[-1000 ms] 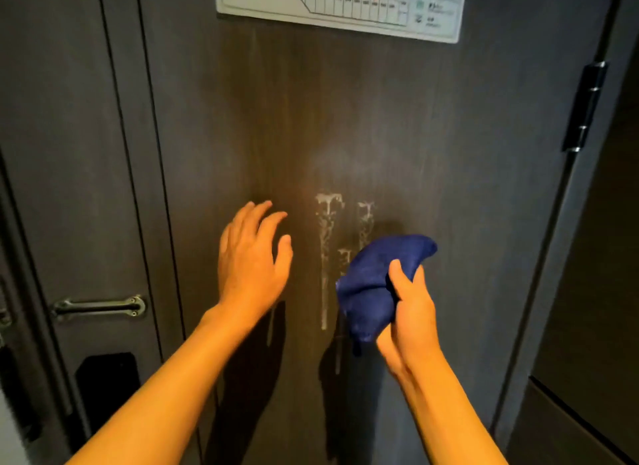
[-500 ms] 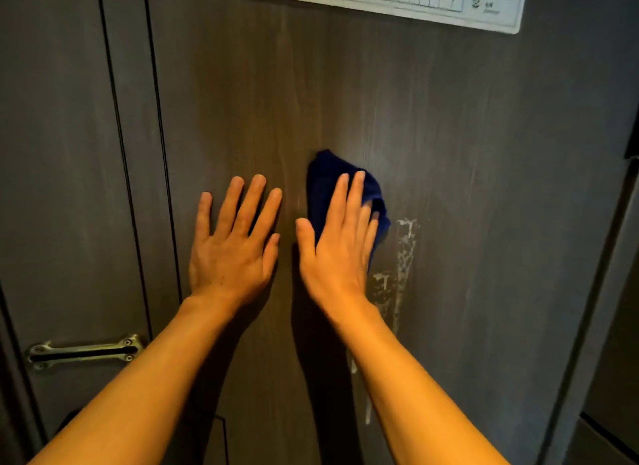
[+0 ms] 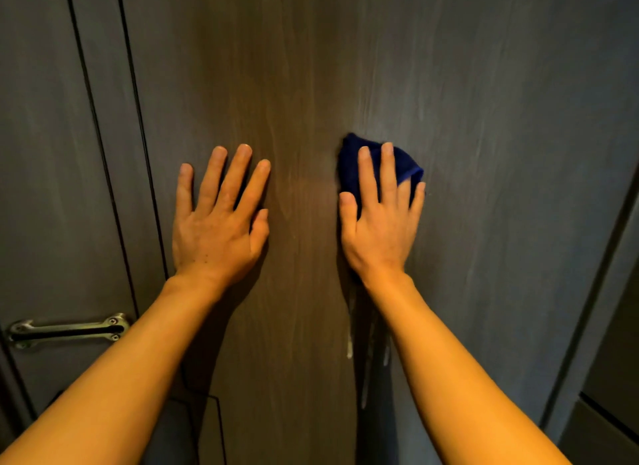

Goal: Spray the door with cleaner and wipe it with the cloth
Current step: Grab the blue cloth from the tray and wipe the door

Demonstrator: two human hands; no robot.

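Note:
A dark wood-grain door (image 3: 484,153) fills the view. My right hand (image 3: 378,222) lies flat on it, pressing a dark blue cloth (image 3: 403,163) against the surface; the cloth shows above and between my fingers. My left hand (image 3: 218,222) rests flat on the door to the left, fingers spread, holding nothing. Thin white cleaner drips (image 3: 350,348) run down the door below my right wrist. No spray bottle is in view.
A metal latch plate (image 3: 69,329) sits on the door frame at the lower left. Vertical frame grooves (image 3: 103,153) run down the left side. The door's right edge and a dark gap (image 3: 608,291) lie at the right.
My right hand went from holding the bunched cloth off the door to pressing it flat, then slid right across the foam streaks, which are now smeared away. My left hand settled flat on the door.

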